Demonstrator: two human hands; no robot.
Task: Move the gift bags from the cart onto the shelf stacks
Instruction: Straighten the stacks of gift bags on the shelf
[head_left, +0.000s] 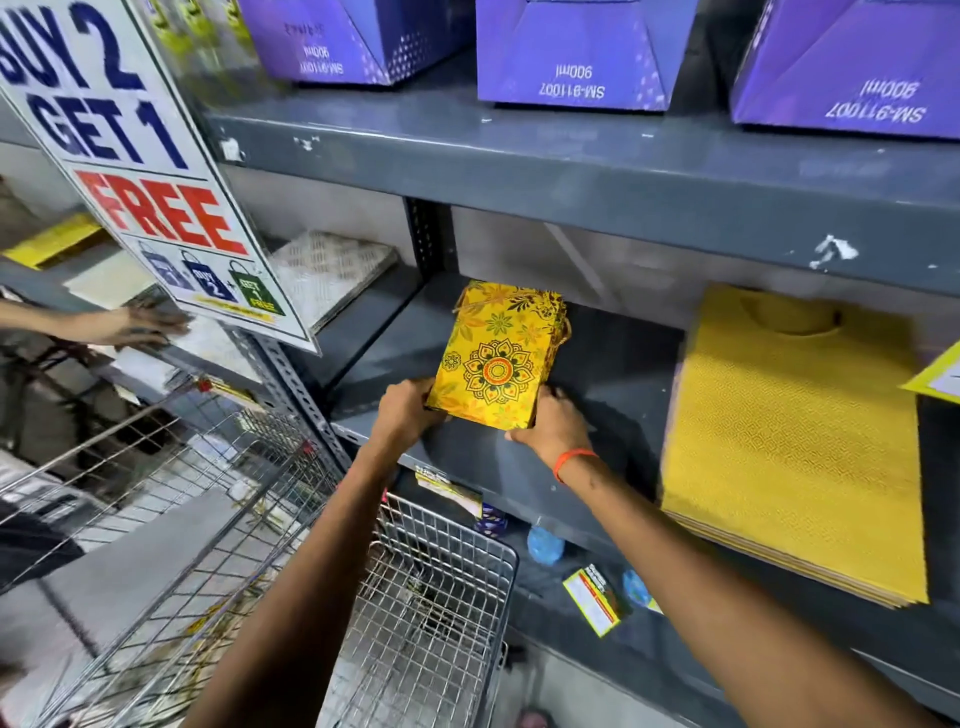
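On grey shelf (613, 364): both hands (483, 415) clasp floral gift bags (496, 353); cart (431, 587) below.

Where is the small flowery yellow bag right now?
The floral bag lies on the grey shelf, mid-frame, held between the left hand and right hand, left of the plain yellow bag stack.

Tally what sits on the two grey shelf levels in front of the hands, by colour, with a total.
Purple boxes on the upper level: 3
Yellow gift bag stacks on the lower level: 2, the floral stack gripped by the left hand and right hand, and the plain patterned stack
Total: 5
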